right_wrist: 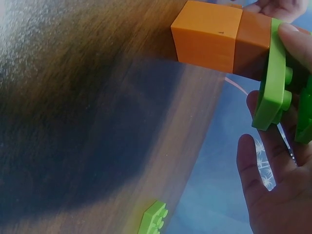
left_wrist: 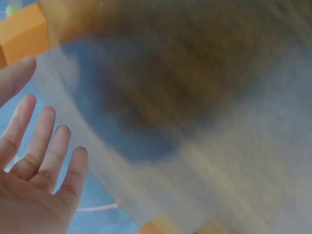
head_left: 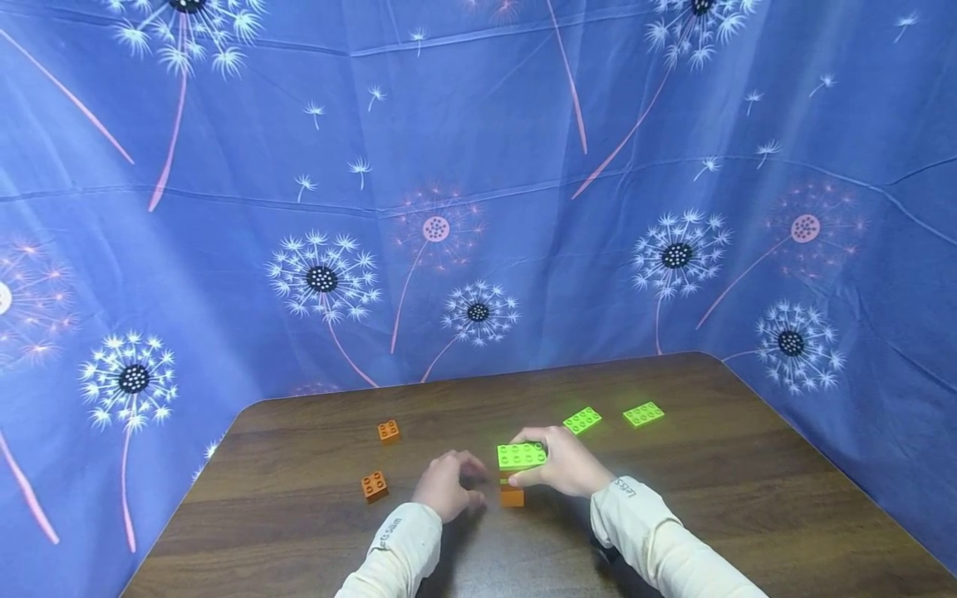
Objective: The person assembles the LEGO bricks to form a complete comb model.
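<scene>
Blue curtain [head_left: 516,224] behind wooden table [head_left: 733,482]

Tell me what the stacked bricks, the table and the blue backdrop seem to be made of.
Stacked bricks: probably hard plastic, smooth with a slight sheen; crisp edges and moulded studs suggest it.
Table: wood or wood-look laminate, faintly glossy; grain streaks show, but which one stays open.
Blue backdrop: likely thin printed fabric, mostly matt; it hangs in soft folds.
</scene>
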`<state>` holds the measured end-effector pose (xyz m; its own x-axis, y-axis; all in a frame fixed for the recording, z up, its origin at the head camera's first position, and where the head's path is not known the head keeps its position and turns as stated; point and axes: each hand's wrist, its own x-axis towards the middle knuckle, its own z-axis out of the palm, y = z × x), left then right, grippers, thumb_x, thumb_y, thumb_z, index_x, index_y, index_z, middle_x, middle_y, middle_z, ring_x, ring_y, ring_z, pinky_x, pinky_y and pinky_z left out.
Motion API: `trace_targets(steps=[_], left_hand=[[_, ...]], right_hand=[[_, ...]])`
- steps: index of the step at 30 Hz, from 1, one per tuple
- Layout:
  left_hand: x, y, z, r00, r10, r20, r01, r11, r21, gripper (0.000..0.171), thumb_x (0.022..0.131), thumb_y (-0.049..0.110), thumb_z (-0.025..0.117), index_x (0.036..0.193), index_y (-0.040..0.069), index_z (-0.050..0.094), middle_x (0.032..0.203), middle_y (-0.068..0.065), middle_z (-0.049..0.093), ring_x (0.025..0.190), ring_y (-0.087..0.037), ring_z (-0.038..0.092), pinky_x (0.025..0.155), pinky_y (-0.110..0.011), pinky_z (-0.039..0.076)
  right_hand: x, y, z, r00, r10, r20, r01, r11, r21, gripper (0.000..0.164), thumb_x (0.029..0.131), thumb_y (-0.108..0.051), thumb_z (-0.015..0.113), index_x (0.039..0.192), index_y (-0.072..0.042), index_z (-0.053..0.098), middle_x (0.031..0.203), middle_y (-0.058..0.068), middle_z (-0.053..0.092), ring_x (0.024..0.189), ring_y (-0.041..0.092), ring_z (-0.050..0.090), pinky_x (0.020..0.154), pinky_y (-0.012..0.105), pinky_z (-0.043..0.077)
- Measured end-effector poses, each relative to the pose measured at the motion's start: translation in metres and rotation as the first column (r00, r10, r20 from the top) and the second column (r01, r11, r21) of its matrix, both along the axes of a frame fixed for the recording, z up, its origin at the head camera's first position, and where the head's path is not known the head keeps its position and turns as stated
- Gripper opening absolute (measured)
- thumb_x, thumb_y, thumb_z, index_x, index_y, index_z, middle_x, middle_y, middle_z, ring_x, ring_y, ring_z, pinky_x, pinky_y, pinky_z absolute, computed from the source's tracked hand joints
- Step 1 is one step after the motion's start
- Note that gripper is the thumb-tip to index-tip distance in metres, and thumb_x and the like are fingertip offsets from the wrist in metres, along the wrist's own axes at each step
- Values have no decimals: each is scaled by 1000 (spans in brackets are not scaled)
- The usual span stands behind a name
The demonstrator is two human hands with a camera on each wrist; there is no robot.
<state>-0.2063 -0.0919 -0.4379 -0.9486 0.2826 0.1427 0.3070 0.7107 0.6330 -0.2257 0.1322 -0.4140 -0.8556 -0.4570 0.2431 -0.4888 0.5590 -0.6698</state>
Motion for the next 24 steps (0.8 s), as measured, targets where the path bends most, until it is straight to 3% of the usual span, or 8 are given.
trace_targets(steps=[11, 24], left_hand=[[-5, -25, 14, 997, 26, -67, -27, 1000, -13, 32, 75, 3, 85, 104, 6, 71, 99, -10, 69, 96, -37, 66, 82, -53, 54], [-11, -56, 22, 987, 122, -104, -129, 990, -58, 34, 73, 2, 86, 104, 6, 71, 99, -11, 68, 96, -38, 67, 82, -54, 54]], right_hand=[[-2, 1, -2, 1000, 3, 9, -3, 1000, 8, 40, 71, -26, 91, 106, -17, 74, 92, -10, 70, 81, 9, 61, 75, 31, 51], [-3, 2, -3, 1000, 17, -6, -17, 1000, -1, 39, 71, -25, 92, 104, -17, 74, 88, -11, 69, 78, 7, 60, 73, 28, 50]])
